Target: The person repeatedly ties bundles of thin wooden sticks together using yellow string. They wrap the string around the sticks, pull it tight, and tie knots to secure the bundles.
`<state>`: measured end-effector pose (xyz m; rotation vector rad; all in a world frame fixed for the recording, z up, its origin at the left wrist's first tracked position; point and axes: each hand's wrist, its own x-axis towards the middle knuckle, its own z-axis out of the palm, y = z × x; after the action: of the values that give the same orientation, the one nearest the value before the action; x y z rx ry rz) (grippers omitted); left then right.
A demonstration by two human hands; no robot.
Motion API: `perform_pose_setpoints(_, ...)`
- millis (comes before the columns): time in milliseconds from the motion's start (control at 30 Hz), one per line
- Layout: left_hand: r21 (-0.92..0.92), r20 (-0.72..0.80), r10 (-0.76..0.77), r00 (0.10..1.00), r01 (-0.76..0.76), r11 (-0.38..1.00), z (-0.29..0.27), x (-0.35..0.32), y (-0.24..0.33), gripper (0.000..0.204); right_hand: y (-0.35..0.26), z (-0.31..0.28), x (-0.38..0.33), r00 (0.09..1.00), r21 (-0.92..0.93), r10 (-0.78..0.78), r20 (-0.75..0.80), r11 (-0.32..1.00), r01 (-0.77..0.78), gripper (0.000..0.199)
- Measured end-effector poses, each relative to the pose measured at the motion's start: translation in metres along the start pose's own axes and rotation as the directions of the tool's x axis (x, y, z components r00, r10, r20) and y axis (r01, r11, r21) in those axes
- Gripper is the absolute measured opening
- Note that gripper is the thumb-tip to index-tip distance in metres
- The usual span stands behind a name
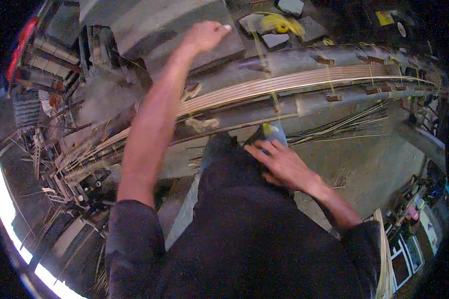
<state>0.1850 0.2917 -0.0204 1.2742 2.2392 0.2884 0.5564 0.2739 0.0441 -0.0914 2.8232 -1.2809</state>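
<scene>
left hand (208,36) curled at twelve o'clock, whether it pinched anything impossible to tell; right hand (284,164) hung loosely spread at four o'clock; brown strips (294,80) lay within a grey frame (314,106), one o'clock

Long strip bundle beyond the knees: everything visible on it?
The strip bundle is a flat row of thin, light-brown strips, wood- or bamboo-like, side by side. It runs crosswise, curving in this fisheye view, along a grey beam-like surface. Thin yellowish strands cross it. The left forearm overlaps it; contact unclear.
</scene>
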Motion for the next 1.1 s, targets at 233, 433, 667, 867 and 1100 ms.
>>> perform_pose_setpoints(233,-0.270,-0.355,0.108,0.929,-0.212,0.939,-0.047,-0.145,-0.045,0.033,-0.018,0.161,0.104,0.647,0.717,0.731,0.217,0.330,-0.613,0.045)
perform_pose_setpoints(433,-0.113,-0.429,0.240,0.871,-0.315,0.942,0.059,-0.261,-0.042,0.025,-0.126,-0.005,0.159,0.960,0.083,0.275,-0.060,0.959,-0.269,0.013)
perform_pose_setpoints(667,-0.021,-0.424,0.059,0.904,-0.075,0.997,0.047,-0.244,-0.027,0.019,-0.022,-0.029,0.313,0.959,-0.221,0.282,-0.015,0.935,-0.278,0.041)
perform_pose_setpoints(867,-0.013,-0.617,0.128,0.777,-0.173,0.985,0.068,-0.243,-0.037,0.019,0.027,0.024,0.277,0.913,0.221,0.194,-0.358,0.968,-0.119,0.031)
perform_pose_setpoints(1100,-0.389,-0.431,0.007,0.902,-0.193,0.901,0.029,-0.241,-0.018,0.023,-0.031,0.155,0.142,0.970,-0.063,0.179,0.163,0.983,-0.171,0.027)
